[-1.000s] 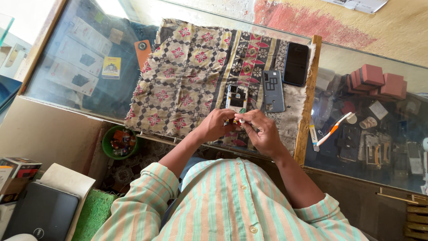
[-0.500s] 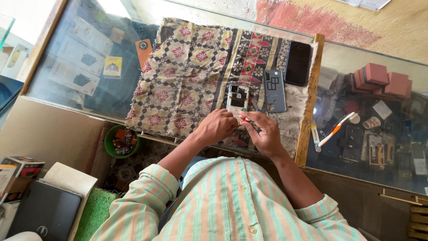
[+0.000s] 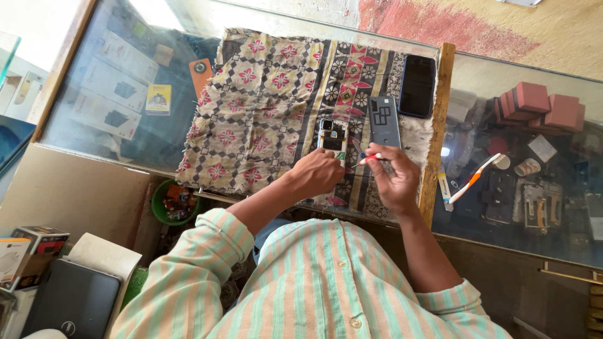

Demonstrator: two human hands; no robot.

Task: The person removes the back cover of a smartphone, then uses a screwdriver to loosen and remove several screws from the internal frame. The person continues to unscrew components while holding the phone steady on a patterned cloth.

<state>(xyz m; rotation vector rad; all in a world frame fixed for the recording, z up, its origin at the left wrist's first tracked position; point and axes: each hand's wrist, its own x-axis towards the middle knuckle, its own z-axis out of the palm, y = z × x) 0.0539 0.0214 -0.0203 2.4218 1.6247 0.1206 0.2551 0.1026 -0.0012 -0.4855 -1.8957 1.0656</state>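
Note:
An opened phone, its back cover off and its insides showing, lies on a patterned cloth spread over a glass counter. My left hand rests on the phone's near end and holds it down. My right hand grips a small screwdriver with a red and white handle, its tip pointing at the phone's lower edge. The grey back cover lies just right of the phone. A black phone lies face down further right on the cloth.
A wooden strip divides the glass counter. An orange and white toothbrush lies on the right pane, with red boxes under the glass. A green bowl of small parts and a closed laptop sit below left.
My hands have stayed on the phone; the screwdriver tip has shifted slightly toward the phone's lower edge. The view has moved a little.

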